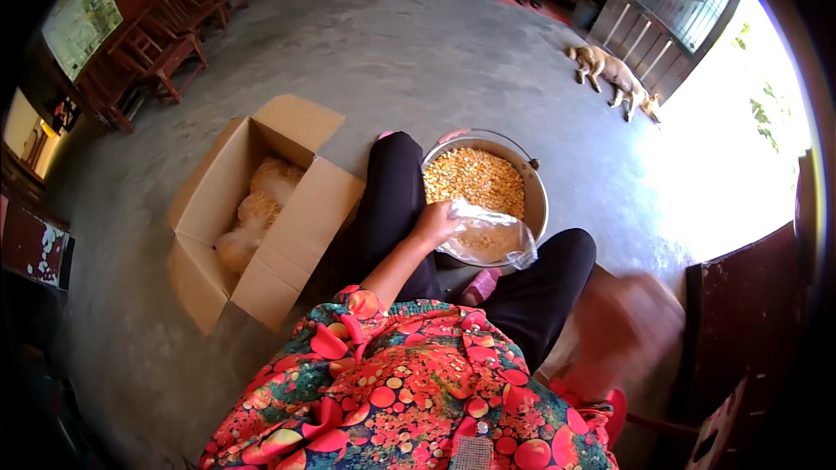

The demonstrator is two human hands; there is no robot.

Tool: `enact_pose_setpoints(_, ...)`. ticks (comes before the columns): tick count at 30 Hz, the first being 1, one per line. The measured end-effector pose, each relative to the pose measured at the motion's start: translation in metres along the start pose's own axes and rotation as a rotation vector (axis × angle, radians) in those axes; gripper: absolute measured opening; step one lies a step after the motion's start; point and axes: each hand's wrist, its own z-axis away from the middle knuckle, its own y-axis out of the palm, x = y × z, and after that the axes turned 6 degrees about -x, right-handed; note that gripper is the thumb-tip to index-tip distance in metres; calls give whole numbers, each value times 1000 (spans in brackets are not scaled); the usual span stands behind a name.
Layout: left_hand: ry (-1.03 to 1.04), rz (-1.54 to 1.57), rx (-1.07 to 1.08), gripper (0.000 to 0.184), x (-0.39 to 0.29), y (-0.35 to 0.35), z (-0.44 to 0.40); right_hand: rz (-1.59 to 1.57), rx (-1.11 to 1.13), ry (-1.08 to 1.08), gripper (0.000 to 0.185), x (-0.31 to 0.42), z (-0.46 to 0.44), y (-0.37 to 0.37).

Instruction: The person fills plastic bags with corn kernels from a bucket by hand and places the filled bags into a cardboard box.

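My left hand (438, 224) is closed on the edge of a clear plastic bag (495, 242), which lies over the near side of a metal bucket (540, 198). Some kernels show through or beneath the clear plastic. Loose yellow corn kernels (477, 177) fill much of the bucket, which stands on the floor between my knees. Out to the right, beyond my right knee and away from the bucket, my right hand (640, 318) is smeared by motion. Its fingers cannot be made out.
An open cardboard box (300, 239) with several filled plastic bags (259, 207) stands left of my legs. A dog (614, 74) lies by the doorway. Wooden chairs (161, 57) line the left wall. Dark red wooden furniture (740, 313) stands close on the right.
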Motion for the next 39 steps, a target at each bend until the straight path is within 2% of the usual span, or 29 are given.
enact_pose_setpoints(1,62,12,-42,24,5,4,-1,-139,-25,-127,16,13,2,3)
enact_pose_setpoints(2,76,-74,-18,22,11,5,-2,-177,-26,-156,16,17,4,6)
enact_pose_setpoints(4,59,-143,16,23,14,5,-3,-172,-10,-103,17,9,8,10)
enact_pose_setpoints(9,60,-110,34,21,7,2,0,238,68,526,18,-74,28,28)
enact_pose_setpoints(12,86,-115,9,20,16,6,-5,305,69,694,19,-117,55,42)
enact_pose_setpoints(13,122,-114,-24,19,17,6,-5,315,62,714,19,-126,61,45)
enact_pose_setpoints(16,30,-28,-55,15,13,5,-4,304,25,735,20,-139,69,53)
enact_pose_setpoints(18,51,-3,-71,11,16,8,-6,287,-7,738,20,-145,72,55)
enact_pose_setpoints(20,71,156,-80,13,7,1,-5,260,-39,735,21,-147,73,58)
enact_pose_setpoints(22,81,165,-89,17,8,-1,-6,223,-75,729,22,-149,73,59)
enact_pose_setpoints(25,-50,382,-90,23,9,-1,-9,172,-142,709,23,-145,71,59)
enact_pose_setpoints(30,-99,479,-102,20,11,-2,-12,62,-302,603,25,-121,62,45)
enact_pose_setpoints(32,-238,626,-129,21,10,-4,-14,7,-384,515,26,-102,56,35)
enact_pose_setpoints(33,-435,663,-121,22,-8,-13,-12,-28,-436,449,26,-90,54,30)
enact_pose_setpoints(36,-470,806,-164,28,-2,-14,-23,-170,-608,115,27,-48,49,12)
enact_pose_setpoints(39,-539,925,-101,26,-8,-17,-31,-427,-756,-369,29,-2,48,-4)
